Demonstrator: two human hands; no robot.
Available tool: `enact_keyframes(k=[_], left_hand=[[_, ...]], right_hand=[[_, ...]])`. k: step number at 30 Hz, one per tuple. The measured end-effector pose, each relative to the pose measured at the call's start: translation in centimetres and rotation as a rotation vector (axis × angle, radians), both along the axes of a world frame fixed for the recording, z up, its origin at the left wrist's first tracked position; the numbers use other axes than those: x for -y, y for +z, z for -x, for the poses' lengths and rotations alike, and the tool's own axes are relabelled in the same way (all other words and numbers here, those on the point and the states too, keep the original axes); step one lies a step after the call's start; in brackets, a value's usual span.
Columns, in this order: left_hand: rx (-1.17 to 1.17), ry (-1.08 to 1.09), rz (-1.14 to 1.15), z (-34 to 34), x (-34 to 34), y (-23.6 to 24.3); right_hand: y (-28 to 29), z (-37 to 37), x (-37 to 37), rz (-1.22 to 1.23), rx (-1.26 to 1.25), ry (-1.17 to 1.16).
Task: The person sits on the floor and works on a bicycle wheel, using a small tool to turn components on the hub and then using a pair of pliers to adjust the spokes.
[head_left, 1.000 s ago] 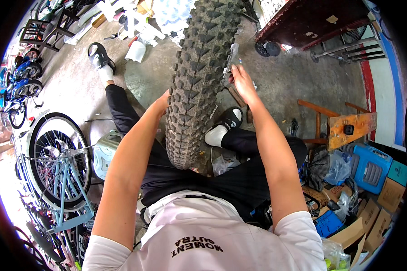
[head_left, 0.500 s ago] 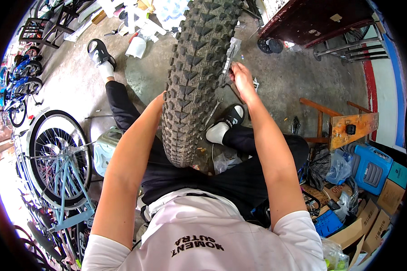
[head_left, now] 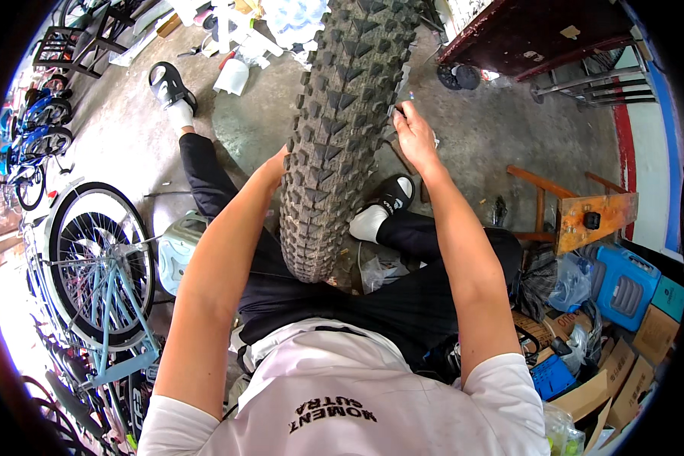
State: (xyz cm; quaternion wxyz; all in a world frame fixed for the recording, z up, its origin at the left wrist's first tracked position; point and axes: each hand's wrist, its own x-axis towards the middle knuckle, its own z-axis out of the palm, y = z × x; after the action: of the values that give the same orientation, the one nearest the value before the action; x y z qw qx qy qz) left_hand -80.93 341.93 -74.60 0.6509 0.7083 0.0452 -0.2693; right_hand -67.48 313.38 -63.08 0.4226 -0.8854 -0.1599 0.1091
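Note:
A knobbly black bicycle tyre [head_left: 334, 144] stands upright between my legs, its lower end close to my lap. My left hand [head_left: 278, 164] is at the tyre's left side, with its fingers hidden behind the tread. On the other side, my right hand [head_left: 416, 138] is closed, fingertips pinched close to the wheel's right side. What it grips there is too small and covered to make out.
Left of me lie a light blue bicycle with its wheel [head_left: 99, 266] and a pale blue container [head_left: 176, 254]. A wooden stool [head_left: 585, 220], a blue plastic case [head_left: 623, 285] and cardboard boxes [head_left: 623, 380] are at right. A dark red table [head_left: 539, 38] stands far right.
The tyre has shifted and leaned slightly to the right, covering most of the silvery part seen beside it before. My right hand has moved a little right and down.

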Motion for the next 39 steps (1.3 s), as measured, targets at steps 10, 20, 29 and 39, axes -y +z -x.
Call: enact_keyframes(k=[10, 20, 29, 39], left_hand=[[-0.003, -0.008, -0.017, -0.9, -0.1, 0.6], [-0.021, -0.006, -0.013, -0.3, -0.3, 0.4], [-0.012, -0.023, -0.018, -0.8, 0.0, 0.6], [-0.017, -0.019, -0.053, -1.0, -1.0, 1.0]], right_hand=[[-2.8, -1.5, -0.2, -0.449, -0.494, -0.065], [-1.2, -1.1, 0.1, -0.233, -0.075, 0.018], [0.5, -0.5, 1.1, -0.311, -0.551, -0.331], [2.0, 1.3, 1.9, -0.832, -0.766, -0.652]])
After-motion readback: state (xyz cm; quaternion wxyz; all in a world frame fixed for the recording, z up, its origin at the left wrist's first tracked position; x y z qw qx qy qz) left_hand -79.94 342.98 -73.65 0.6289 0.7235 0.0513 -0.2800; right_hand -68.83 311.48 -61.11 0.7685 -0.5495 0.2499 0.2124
